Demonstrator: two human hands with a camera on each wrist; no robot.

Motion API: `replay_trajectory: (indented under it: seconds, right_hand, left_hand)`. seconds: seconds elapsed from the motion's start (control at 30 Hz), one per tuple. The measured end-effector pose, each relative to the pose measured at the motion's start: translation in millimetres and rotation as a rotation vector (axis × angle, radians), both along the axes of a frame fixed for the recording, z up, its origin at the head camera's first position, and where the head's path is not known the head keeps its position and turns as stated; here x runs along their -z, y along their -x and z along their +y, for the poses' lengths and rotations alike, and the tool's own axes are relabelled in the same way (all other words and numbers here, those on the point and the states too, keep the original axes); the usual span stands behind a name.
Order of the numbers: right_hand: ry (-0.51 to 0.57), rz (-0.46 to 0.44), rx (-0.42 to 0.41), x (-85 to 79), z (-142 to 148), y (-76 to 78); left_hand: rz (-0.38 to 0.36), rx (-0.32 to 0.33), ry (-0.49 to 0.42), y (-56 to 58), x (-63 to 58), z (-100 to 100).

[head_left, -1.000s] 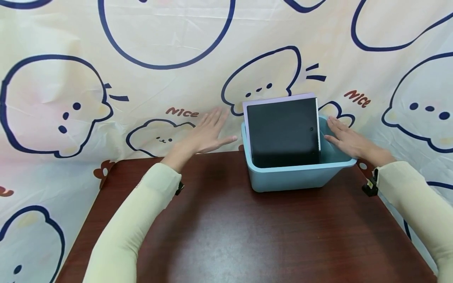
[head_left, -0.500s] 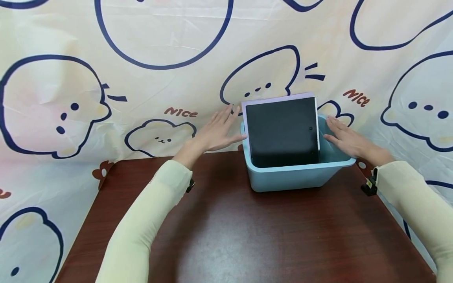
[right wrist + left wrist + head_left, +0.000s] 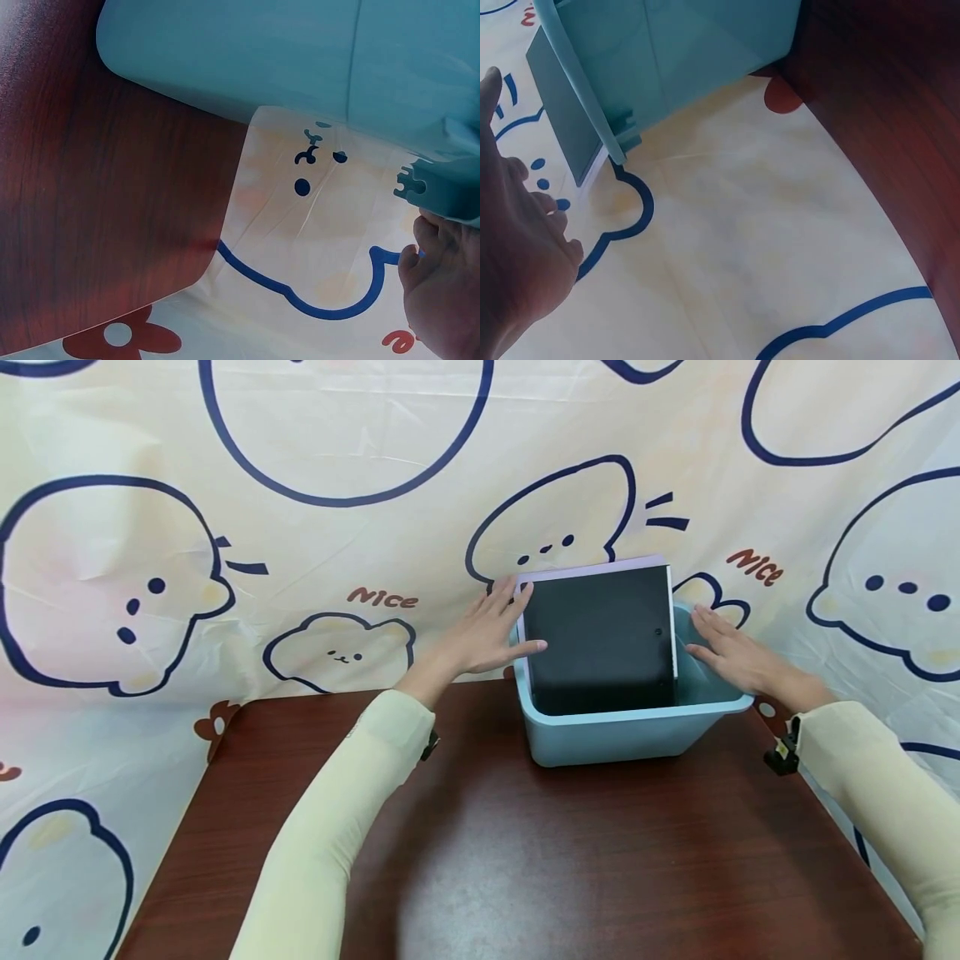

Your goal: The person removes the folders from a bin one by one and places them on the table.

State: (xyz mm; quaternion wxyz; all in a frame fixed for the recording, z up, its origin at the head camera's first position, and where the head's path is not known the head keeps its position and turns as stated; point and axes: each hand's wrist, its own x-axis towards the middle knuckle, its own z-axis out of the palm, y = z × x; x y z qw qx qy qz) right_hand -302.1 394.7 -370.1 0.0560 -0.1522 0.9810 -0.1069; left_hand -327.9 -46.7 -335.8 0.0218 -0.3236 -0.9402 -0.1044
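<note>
A light blue plastic bin (image 3: 622, 739) stands on the table in the head view. Out of it leans a flat, black rectangular thing (image 3: 600, 639), perhaps a notebook, with a lilac sheet or cover (image 3: 592, 570) behind it and a white right edge. My left hand (image 3: 480, 639) is spread at its upper left side, thumb in front of the black face in this view; contact cannot be made out. My right hand (image 3: 738, 656) lies with straight fingers at the bin's right end, over the rim. The left wrist view shows the left hand (image 3: 525, 255) beside the bin's rim (image 3: 581, 90).
The dark red-brown wooden table (image 3: 585, 860) reaches back to a cartoon-printed cloth (image 3: 360, 552) hung behind and at both sides. Under the bin's rim, in the right wrist view, is a notched bracket (image 3: 420, 184).
My left hand has moved right, from apart from the bin to the left edge of the black thing. The right hand, the bin and its contents have stayed in place.
</note>
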Motion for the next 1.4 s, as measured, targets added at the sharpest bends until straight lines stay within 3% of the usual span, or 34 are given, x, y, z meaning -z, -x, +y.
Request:
replay_trajectory:
  seconds: [0.23,0.9,1.17,1.4]
  right_hand:
    - [0.007,-0.009,0.003,0.4,0.0,-0.1]
    - [0.017,0.004,0.009,2.2,2.6,-0.4]
    - [0.023,0.007,0.01,2.6,1.5,-1.2]
    - [0.032,-0.001,0.014,1.9,1.4,-1.8]
  left_hand:
    - [-0.01,0.013,-0.025,3.8,2.7,8.5]
    - [-0.072,-0.027,-0.103,16.3,11.5,20.1]
    - [-0.087,-0.053,-0.121,16.6,12.4,25.1]
    - [-0.127,-0.083,-0.204,14.9,12.6,30.1]
